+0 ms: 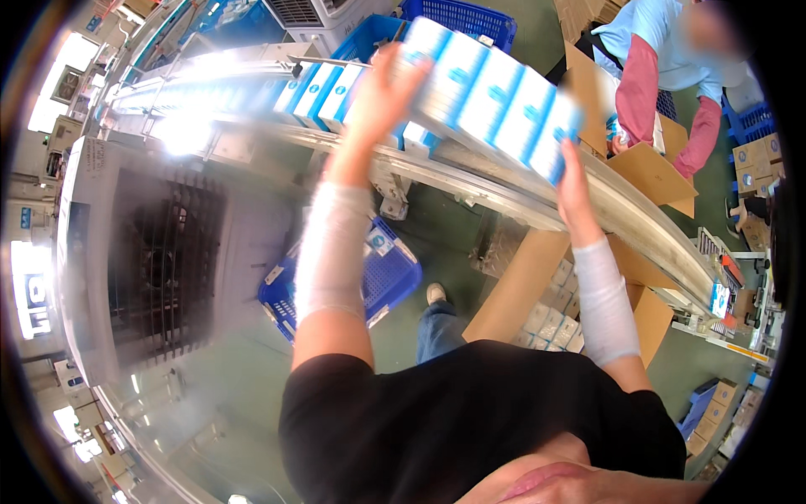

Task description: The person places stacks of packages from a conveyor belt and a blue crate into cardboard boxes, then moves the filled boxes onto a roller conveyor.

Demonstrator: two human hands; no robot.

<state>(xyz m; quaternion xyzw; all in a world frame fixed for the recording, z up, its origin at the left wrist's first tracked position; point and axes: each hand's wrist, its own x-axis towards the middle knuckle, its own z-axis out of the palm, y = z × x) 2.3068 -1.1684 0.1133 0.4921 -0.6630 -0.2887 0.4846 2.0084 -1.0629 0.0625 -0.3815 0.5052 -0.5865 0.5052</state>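
Between my two hands I hold a row of several white and blue small boxes (494,95), pressed together end to end above the conveyor. My left hand (388,94) grips the left end of the row; its fingers are somewhat blurred. At the right end, my right hand (574,186) presses against the last box from below and the side. More boxes of the same kind (317,91) stand in a line on the conveyor (470,186), to the left of my left hand. Near my right forearm, an open cardboard carton (520,281) holds rows of white boxes (550,323).
A blue plastic basket (390,273) sits on the floor below my left forearm. Left of it stands a large grey machine with a dark grille (168,265). Across the conveyor, a co-worker in pink sleeves (635,101) reaches into another open carton (642,168). Blue crates (470,21) stand behind.
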